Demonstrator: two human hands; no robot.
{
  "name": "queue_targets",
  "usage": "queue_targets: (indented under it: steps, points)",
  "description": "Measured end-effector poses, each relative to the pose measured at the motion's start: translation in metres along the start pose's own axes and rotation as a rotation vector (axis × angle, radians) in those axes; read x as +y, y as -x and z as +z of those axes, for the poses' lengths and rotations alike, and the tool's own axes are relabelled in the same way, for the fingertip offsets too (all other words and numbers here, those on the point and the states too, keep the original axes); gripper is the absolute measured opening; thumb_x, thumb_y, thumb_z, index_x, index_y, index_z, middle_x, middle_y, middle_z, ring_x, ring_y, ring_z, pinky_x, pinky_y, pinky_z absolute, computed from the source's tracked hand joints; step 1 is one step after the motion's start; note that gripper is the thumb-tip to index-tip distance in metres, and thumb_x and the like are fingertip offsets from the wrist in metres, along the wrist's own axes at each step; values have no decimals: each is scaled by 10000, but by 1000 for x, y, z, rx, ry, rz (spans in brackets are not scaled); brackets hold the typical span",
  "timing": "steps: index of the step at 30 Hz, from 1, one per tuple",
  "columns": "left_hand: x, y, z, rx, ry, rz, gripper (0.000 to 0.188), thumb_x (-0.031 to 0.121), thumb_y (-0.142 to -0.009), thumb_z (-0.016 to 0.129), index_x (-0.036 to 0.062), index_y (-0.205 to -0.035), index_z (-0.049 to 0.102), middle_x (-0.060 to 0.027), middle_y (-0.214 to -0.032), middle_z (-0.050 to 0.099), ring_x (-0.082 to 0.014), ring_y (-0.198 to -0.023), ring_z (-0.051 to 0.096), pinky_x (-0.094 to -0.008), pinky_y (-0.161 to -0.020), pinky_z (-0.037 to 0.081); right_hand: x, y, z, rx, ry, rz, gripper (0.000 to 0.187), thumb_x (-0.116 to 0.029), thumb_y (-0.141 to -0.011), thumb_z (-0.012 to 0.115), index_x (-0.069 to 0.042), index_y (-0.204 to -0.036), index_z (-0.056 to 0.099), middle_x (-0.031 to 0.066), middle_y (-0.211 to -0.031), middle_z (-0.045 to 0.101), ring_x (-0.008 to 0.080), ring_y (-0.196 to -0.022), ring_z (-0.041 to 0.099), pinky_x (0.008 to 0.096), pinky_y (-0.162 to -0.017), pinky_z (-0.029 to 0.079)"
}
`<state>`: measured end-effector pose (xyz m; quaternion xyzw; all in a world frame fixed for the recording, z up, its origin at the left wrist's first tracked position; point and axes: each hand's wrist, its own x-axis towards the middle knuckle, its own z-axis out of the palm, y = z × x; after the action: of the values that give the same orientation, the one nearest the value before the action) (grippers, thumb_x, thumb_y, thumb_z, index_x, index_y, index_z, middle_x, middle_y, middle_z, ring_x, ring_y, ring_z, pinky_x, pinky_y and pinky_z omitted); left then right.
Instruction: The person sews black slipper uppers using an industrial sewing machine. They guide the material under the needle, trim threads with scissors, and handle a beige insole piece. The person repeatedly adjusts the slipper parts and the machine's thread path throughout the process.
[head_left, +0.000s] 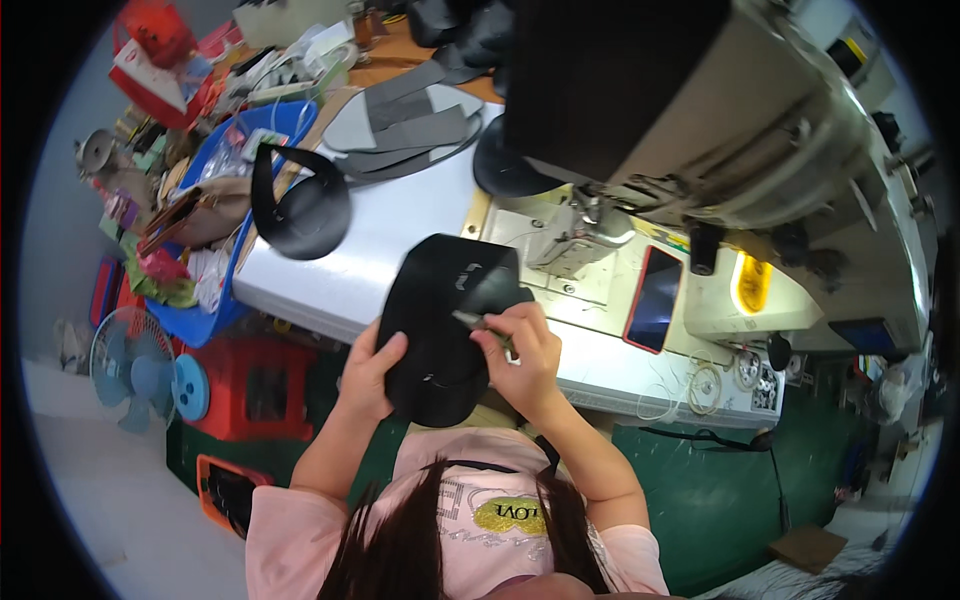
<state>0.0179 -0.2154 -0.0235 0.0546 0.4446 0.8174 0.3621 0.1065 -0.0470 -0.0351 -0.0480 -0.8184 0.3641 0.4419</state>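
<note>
In front of my chest I hold a black, smooth, stitched-looking piece (440, 345) with a rounded lower end and small pale marks on it. My left hand (368, 375) is closed on its left edge, thumb on top and fingers hidden underneath. Over its right side, my right hand (522, 350) pinches a small metal-tipped tool (467, 319); its tip lies at the black surface and its exact kind is mostly hidden by my fingers. Beyond, a similar black piece with a looped strap (312, 215) rests on the white table (320, 285).
A sewing machine (680, 120) stands at the right, with a phone (654, 300) on its bed. Grey cut pieces (405, 130) are stacked at the back. A filled blue basket (190, 325) is on the left, above a red stool (255, 385) and a fan (132, 370).
</note>
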Motion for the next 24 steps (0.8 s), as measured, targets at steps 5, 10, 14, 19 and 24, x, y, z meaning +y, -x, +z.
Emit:
queue_targets:
  steps: [5,10,14,19,24]
  points:
    - [30,1,-14,72,-718,683,318,-12,-858,484,-63,-1170,514,-127,-1105,587,-187,-974,567,-291,-856,428,20,1,-45,162,-17,-58,384,-110,-622,794,-17,-917,566,97,-792,541,176,-509,480,270,-448,381]
    - [34,-44,5,-62,-1581,948,409,-36,-755,561,1,-1162,545,-160,-1138,566,-320,-968,518,-382,-864,391,103,-3,-99,330,89,388,172,-90,-866,570,-4,-728,515,69,-572,467,108,-487,393,260,-463,345]
    - [-11,-57,-5,-13,-1837,815,453,125,-766,630,46,-1200,525,-126,-1280,467,-334,-1211,365,-489,-1026,216,169,-31,-125,226,547,376,116,-92,-837,558,-2,-764,550,177,-703,573,290,-603,548,357,-544,419]
    - [-37,-52,-7,-93,-1686,800,373,103,-755,630,47,-1118,565,-113,-1262,486,-330,-1231,367,-494,-1052,202,290,-70,-146,-101,1095,320,232,-227,-816,577,-28,-932,548,122,-802,600,329,-736,567,399,-724,453]
    - [-36,-43,-23,-55,-1596,758,305,78,-758,626,25,-1054,580,-127,-1206,512,-347,-1180,405,-499,-1017,245,290,-73,-157,-136,1081,444,208,-201,-811,589,-26,-918,558,117,-805,608,311,-735,576,387,-717,458]
